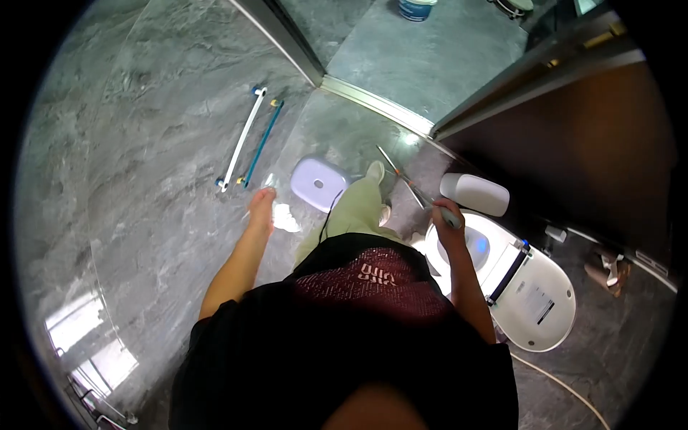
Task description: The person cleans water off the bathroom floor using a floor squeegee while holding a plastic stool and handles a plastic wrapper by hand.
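Note:
My right hand (448, 213) is closed around the grey handle of a squeegee (405, 179) with orange parts. Its long thin blade points away from me, over the floor near the doorway. The toilet (494, 247) is just below and beside this hand, its lid raised. On the other side, my left hand (261, 206) is closed on a whitish, partly see-through thing (270, 181), whose kind I cannot make out. A bright white patch shows beside those fingers. Near that hand stands a lilac stool (315, 183) with a hole in its seat.
A white bar (244, 140) and a teal bar (264, 143) are fixed to the grey marbled wall (158, 165). A white bin (475, 194) stands by the dark panel (573, 136). Beyond the door sill (376, 106) is a tub (416, 8). A hose (566, 387) trails behind the toilet.

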Motion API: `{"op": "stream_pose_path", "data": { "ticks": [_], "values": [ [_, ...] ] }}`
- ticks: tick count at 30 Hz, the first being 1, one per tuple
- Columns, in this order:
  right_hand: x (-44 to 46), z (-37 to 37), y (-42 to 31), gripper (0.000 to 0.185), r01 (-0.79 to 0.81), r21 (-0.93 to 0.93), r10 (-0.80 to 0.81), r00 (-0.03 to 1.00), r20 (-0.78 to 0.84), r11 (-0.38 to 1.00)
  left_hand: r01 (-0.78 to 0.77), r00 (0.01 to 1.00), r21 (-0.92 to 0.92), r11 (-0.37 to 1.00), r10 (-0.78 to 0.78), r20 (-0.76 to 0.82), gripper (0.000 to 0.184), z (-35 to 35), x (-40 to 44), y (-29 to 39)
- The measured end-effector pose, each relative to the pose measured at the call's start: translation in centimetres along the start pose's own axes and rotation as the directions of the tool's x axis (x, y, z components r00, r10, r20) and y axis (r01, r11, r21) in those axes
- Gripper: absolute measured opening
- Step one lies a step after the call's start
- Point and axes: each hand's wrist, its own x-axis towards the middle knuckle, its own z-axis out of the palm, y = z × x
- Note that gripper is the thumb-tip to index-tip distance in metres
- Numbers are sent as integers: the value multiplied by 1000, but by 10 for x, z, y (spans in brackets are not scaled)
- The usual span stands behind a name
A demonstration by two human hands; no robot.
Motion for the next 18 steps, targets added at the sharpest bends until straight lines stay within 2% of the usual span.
{"op": "stream_pose_path", "data": {
  "ticks": [1, 2, 4, 5, 6, 8, 10, 11, 12, 14, 16, 17, 18],
  "values": [
    [6, 2, 2, 13, 87, -38, -88, 996, -15, 995, 11, 1000, 3, 1000, -11, 7, 18, 4, -1, -1],
    [10, 3, -3, 13, 94, -38, -94, 996, -4, 995, 21, 1000, 7, 1000, -21, 19, 18, 7, -2, -2],
    [18, -1, -17, 12, -34, 28, 33, 999, 33, 999, 13, 999, -34, 999, -12, 30, 18, 7, 10, -14],
    [21, -2, -7, 11, -4, 15, 3, 1000, 25, 1000, 19, 1000, 15, 1000, -19, -2, 19, 12, 18, -17],
    [23, -3, 3, 11, 11, -97, -13, 1000, -12, 995, 27, 999, 57, 998, -25, -38, 20, 16, 26, -20],
    [16, -5, 0, 12, 19, 47, -20, 1000, 24, 999, 16, 999, 5, 1000, -16, -45, 19, 19, 19, -12],
    [12, -1, 9, 14, -87, 86, 84, 996, 37, 993, -71, 997, 51, 996, 71, 0, 18, 16, 18, -16],
    [12, 1, 16, 15, -62, 83, 57, 997, 56, 995, -78, 996, 29, 997, 79, -41, 18, 13, 14, -20],
    [14, 3, 22, 15, -36, 82, 30, 997, 71, 996, -64, 996, 65, 996, 68, -58, 18, 14, 11, -25],
    [17, 11, 12, 15, -76, 33, 75, 996, 46, 997, -47, 994, 90, 995, 55, -96, 18, 9, 10, -30],
    [18, 17, -7, 11, -77, 182, 62, 994, 88, 980, 31, 994, 168, 985, -13, -107, 21, -2, -2, -43],
    [15, 21, -12, 11, -84, 169, 67, 992, 105, 982, 41, 992, 182, 982, -18, -128, 23, -7, -7, -49],
    [15, 23, -16, 10, -29, 157, 5, 988, 153, 987, 55, 990, 167, 984, -32, -140, 23, -13, -8, -59]
  ]
}}
